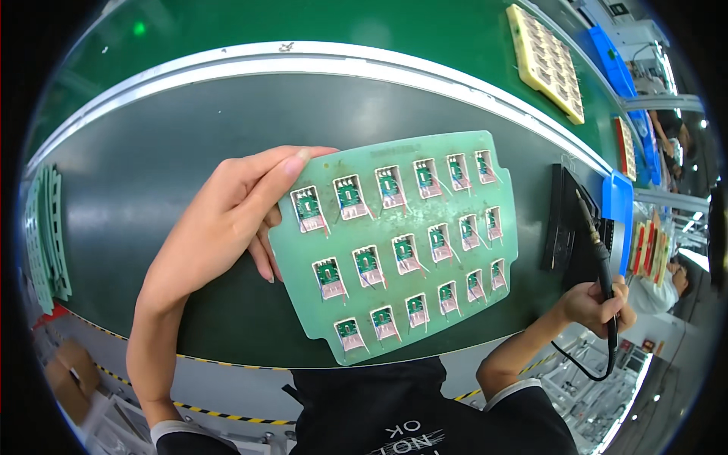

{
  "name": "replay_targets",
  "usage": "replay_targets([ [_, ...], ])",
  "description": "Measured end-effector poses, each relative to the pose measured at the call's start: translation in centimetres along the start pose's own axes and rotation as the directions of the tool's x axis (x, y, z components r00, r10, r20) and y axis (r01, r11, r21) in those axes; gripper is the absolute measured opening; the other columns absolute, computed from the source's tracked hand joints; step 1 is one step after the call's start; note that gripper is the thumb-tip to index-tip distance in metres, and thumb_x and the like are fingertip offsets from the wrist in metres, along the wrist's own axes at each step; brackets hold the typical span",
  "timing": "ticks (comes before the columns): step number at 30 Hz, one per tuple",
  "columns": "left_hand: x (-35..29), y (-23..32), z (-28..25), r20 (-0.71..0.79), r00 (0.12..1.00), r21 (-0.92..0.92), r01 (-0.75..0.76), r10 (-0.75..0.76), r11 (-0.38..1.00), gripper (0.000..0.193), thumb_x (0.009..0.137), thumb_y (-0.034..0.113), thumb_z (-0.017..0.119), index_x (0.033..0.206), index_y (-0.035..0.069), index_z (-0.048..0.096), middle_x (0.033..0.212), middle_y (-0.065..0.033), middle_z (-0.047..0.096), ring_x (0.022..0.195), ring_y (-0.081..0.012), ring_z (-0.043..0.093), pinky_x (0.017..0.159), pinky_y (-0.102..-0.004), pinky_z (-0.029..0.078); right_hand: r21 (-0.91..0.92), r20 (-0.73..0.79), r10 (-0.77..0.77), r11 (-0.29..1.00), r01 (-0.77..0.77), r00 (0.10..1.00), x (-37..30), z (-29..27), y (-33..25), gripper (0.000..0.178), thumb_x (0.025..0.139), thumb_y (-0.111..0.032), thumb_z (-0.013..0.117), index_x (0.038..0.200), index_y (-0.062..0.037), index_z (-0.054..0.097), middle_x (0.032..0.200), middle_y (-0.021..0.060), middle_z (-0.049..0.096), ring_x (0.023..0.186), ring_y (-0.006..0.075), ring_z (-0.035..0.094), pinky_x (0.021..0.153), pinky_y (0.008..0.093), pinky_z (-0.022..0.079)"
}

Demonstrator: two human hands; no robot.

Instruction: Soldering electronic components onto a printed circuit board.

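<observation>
A light green fixture board (303,288) is held up, tilted, over the dark worktable (152,136). Rows of rectangular slots in it hold small green circuit boards (367,262) with thin red and blue wires. My left hand (235,205) grips the board's upper left edge, thumb on top and fingers behind. At the right, my right hand (599,307) is closed round the handle of a black soldering iron (603,265), its tip pointing up and away from me. The iron's tip is apart from the board, beside a black stand (561,220).
More green fixture boards (47,227) stand stacked at the far left. Beyond a white rail (334,51) runs a green conveyor surface (303,19) bearing a yellow tray of parts (544,64). Blue bins (620,205) line the right, and another person (660,292) is there.
</observation>
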State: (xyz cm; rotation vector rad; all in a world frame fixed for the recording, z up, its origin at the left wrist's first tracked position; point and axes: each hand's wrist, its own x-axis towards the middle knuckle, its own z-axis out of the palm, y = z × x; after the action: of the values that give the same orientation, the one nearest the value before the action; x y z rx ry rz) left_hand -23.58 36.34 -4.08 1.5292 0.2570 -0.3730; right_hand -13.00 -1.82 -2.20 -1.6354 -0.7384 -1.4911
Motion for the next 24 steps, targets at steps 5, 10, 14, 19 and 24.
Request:
replay_targets([
  [5, -0.6, -0.1, -0.3, 0.026, 0.998, -0.033, 0.057, -0.056, 0.998, 0.041, 0.098, 0.028, 0.035, 0.124, 0.000, 0.049, 0.080, -0.0092, 0.065, 0.051, -0.0114, 0.061, 0.037, -0.0191, 0.048, -0.016, -0.004, 0.001, 1.000, -0.002, 1.000, -0.1, 0.4, -0.2, 0.022, 0.079, -0.008, 0.047, 0.064, -0.0049, 0.032, 0.040, 0.0000, 0.022, 0.033, 0.0079, 0.022, 0.037, 0.0223, 0.017],
  [10, -0.9, 0.0, -0.4, 0.030, 0.998, -0.059, 0.047, -0.046, 0.997, 0.041, 0.098, 0.028, 0.035, 0.124, 0.000, 0.050, 0.079, -0.0085, 0.065, 0.050, -0.0112, 0.061, 0.037, -0.0186, 0.048, 0.007, 0.044, -0.029, 1.000, 0.029, 0.999, -0.1, 0.5, -0.3, 0.022, 0.079, -0.008, 0.048, 0.064, -0.0050, 0.032, 0.040, -0.0003, 0.021, 0.033, 0.0077, 0.021, 0.037, 0.0225, 0.017],
  [14, -1.1, 0.5, -0.5, 0.031, 0.996, -0.035, 0.081, -0.080, 0.996, 0.039, 0.098, 0.026, 0.036, 0.125, 0.001, 0.049, 0.079, -0.0076, 0.064, 0.050, -0.0106, 0.060, 0.037, -0.0184, 0.047, -0.007, 0.052, -0.003, 1.000, 0.003, 0.999, -0.2, 0.8, -0.5, 0.021, 0.079, -0.008, 0.049, 0.067, -0.0048, 0.033, 0.042, -0.0011, 0.021, 0.035, 0.0075, 0.022, 0.038, 0.0226, 0.018],
  [19, -1.1, 0.6, -0.6, 0.034, 0.996, -0.040, 0.085, -0.083, 0.996, 0.038, 0.098, 0.024, 0.037, 0.127, 0.002, 0.048, 0.082, -0.0073, 0.064, 0.051, -0.0100, 0.060, 0.037, -0.0182, 0.048, 0.005, 0.078, 0.005, 1.000, -0.005, 0.997, -0.2, 0.7, -0.5, 0.019, 0.077, -0.008, 0.049, 0.067, -0.0046, 0.033, 0.042, -0.0005, 0.022, 0.034, 0.0078, 0.022, 0.036, 0.0226, 0.018],
  [24, -1.0, 0.6, -0.7, 0.069, 0.994, -0.038, 0.082, -0.079, 0.996, 0.038, 0.098, 0.023, 0.037, 0.128, 0.002, 0.045, 0.086, -0.0083, 0.064, 0.052, -0.0106, 0.061, 0.037, -0.0181, 0.048, 0.035, 0.098, 0.033, 0.999, -0.037, 0.995, -0.1, 0.0, -0.3, 0.021, 0.081, -0.008, 0.050, 0.067, -0.0048, 0.035, 0.042, 0.0004, 0.024, 0.034, 0.0077, 0.024, 0.039, 0.0230, 0.019],
])
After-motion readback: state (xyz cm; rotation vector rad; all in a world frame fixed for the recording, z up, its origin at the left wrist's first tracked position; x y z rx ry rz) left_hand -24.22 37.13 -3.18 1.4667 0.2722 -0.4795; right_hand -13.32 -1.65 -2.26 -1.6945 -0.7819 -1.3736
